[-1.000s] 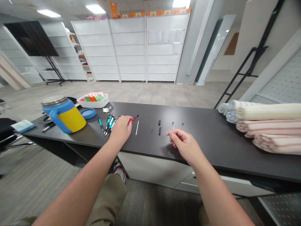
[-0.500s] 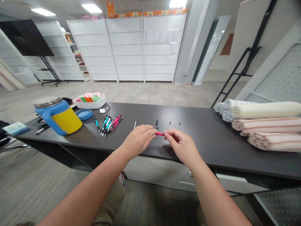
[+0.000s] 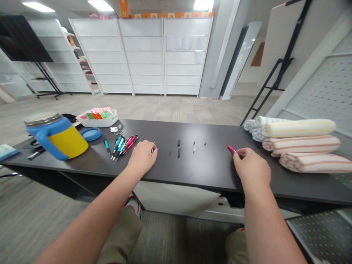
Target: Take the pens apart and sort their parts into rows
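My right hand rests on the dark table, fingers closed on a red pen barrel whose tip sticks out to the left. My left hand lies on the table with fingers curled round a thin white refill. Between the hands lie small black pen parts and tiny pieces. A bundle of teal and pink pens lies just left of my left hand.
A yellow jug with a blue handle stands at the left, a blue lid and a white tray of coloured items behind it. Rolled striped towels are stacked at the right. White cabinets line the far wall.
The hands met at the table's middle with the red pen, then parted. My right hand carried the red piece to the right; my left hand moved back left to the white refill.
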Tool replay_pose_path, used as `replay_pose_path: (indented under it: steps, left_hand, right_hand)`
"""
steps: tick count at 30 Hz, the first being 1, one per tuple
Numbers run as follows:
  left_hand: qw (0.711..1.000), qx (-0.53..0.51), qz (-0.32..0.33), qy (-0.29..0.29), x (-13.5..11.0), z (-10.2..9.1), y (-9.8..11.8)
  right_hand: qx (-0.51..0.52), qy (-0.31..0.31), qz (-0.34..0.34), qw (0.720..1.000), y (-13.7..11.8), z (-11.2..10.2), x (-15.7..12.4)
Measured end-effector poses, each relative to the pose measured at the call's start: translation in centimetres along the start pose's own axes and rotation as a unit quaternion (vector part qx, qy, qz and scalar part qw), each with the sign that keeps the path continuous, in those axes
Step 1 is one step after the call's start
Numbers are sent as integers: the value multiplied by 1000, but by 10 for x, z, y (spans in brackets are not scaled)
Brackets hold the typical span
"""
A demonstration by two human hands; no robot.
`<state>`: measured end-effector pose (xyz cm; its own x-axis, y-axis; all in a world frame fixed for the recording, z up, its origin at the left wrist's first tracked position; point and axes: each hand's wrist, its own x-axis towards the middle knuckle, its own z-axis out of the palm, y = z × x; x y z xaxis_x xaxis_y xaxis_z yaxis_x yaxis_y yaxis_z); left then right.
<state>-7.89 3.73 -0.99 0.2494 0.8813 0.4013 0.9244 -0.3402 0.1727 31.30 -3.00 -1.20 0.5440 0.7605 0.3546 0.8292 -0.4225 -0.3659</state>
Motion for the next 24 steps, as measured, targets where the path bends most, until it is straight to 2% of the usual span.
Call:
replay_pose_path:
  steps: [6, 9, 14, 20, 24]
  left_hand:
    - [1000, 0, 11, 2, -1, 0, -1]
    - [1000, -2, 10, 11, -1, 0, -1]
    - [1000, -6, 7, 8, -1, 1, -2]
    - [1000, -2, 9, 9, -1, -1, 0]
    - [1000, -3, 8, 6, -1, 0, 0]
  right_hand:
    - [-46, 10, -6, 999, 11, 6, 5]
    - [-64, -8, -38, 997, 23, 7, 11]
    - [-46, 7, -83, 995, 40, 9, 16]
    - [-28, -19, -85, 996, 31, 6, 15]
    - [-38, -6, -44, 998, 22, 1, 13]
